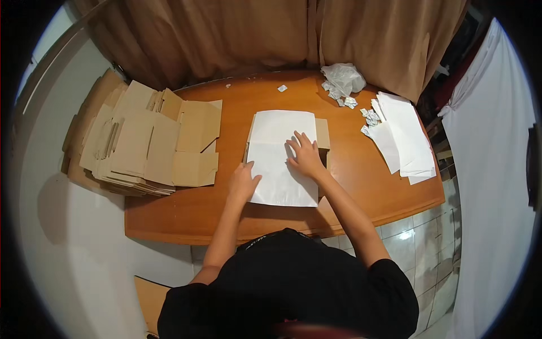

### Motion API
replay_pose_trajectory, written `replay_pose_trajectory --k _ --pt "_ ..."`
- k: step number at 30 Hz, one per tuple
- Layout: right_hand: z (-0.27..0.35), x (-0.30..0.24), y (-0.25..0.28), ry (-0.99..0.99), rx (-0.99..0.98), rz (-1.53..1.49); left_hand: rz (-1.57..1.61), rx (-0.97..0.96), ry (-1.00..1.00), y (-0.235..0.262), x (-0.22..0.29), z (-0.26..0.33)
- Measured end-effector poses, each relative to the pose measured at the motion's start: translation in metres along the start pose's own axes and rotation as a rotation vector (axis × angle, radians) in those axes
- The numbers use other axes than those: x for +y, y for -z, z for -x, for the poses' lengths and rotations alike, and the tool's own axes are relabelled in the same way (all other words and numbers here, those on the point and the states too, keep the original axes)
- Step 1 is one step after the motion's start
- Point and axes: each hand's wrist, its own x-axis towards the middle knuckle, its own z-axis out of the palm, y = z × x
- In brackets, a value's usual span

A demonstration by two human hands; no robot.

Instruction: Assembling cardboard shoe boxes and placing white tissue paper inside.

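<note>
In front of me a white sheet of paper (pixel 282 181) lies over a brown cardboard box (pixel 322 134), whose flaps stick out at the right and a little at the left. My right hand (pixel 305 156) rests on the sheet's right half, fingers spread and pointing away from me. At the sheet's left edge is my left hand (pixel 243 182), its thumb apart from the fingers and near the paper. Neither hand has a thing wrapped in its fingers. The sheet hides most of the box, so I cannot tell how its inside looks.
Flattened cardboard boxes (pixel 135 141) are piled at the table's left. At the right lies a stack of white paper sheets (pixel 409 141), beside small crumpled paper pieces (pixel 370 117). A clear plastic bag (pixel 343 79) sits at the far right, before a brown curtain (pixel 254 34). The wooden table (pixel 186 217) has a curved front edge.
</note>
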Motion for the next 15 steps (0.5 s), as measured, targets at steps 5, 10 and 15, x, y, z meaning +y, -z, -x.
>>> replay_pose_trajectory --k 5,10,15 --pt "0.012 -0.002 -0.007 -0.088 -0.028 0.104 -0.498 0.078 -0.209 0.002 0.041 0.022" --pt "0.013 0.005 0.002 -0.096 -0.026 0.148 -0.581 -0.275 -0.251 -0.026 0.032 -0.003" --pt "0.01 0.006 0.008 -0.132 -0.052 0.174 -0.592 -0.526 -0.088 -0.037 0.027 -0.026"
